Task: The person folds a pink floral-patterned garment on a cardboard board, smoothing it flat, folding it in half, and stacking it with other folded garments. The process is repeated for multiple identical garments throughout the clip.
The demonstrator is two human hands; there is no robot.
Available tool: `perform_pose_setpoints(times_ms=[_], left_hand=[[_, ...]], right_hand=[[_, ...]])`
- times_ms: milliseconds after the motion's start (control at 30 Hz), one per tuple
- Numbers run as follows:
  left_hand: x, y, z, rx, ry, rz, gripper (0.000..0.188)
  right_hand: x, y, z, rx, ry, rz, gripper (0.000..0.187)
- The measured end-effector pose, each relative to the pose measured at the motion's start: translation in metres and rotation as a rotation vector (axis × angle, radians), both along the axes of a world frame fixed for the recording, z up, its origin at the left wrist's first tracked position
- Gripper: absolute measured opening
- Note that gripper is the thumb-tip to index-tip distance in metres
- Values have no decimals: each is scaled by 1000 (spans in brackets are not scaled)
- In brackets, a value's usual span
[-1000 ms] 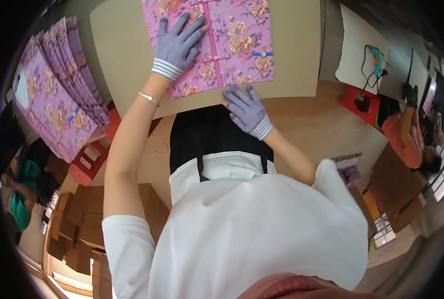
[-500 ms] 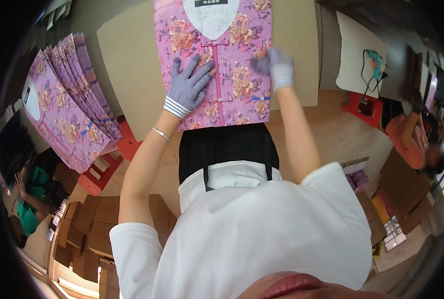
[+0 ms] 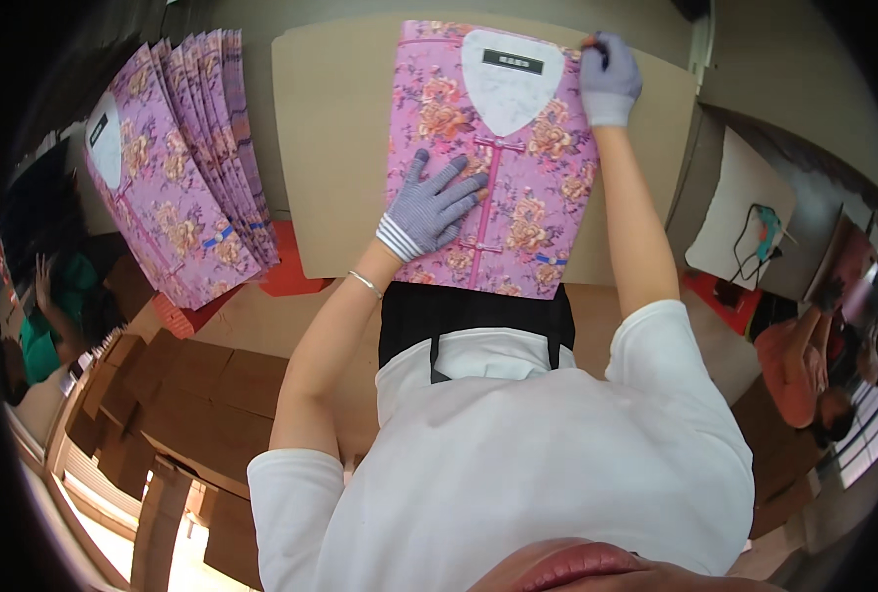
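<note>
In the head view, a pink flowered packet [image 3: 548,232] is laid flat across the middle of the tan board [image 3: 340,118], its lower edge reaching past the board's near edge. It is pressed by the left hand [image 3: 434,209], fingers spread apart. The right hand [image 3: 612,79] is curled at the packet's upper right corner; whether anything is pinched there cannot be told. The step is judged to be straightening; a steady left palm and a light touch at that corner seem called for. Left of the board, matching packets [image 3: 178,148] are fanned out. Cardboard boxes [image 3: 212,395] are seen beyond the board's lower left, contents hidden.
</note>
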State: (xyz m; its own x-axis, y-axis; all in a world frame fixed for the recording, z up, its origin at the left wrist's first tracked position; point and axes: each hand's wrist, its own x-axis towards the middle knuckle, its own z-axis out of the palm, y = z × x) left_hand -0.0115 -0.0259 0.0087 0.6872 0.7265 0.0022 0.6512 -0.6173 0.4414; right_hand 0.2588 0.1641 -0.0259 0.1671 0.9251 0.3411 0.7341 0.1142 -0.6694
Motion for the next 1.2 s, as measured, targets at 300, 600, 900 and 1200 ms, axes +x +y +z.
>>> perform_pose_setpoints(times_ms=[300,600,900,1200], left_hand=[[-7,16,-2,-106,37,-58,70],[-32,182,-8,157,64,-161,70],[-23,261,-22,227,14,-148,67],[-15,131,-6,146,-67,-120,72]], right_hand=[[-30,-136,27,-275,-530,754,58],[3,-53,29,-129,-660,998,55],[5,31,20,-49,-750,1085,52],[9,-24,18,48,-794,933,58]])
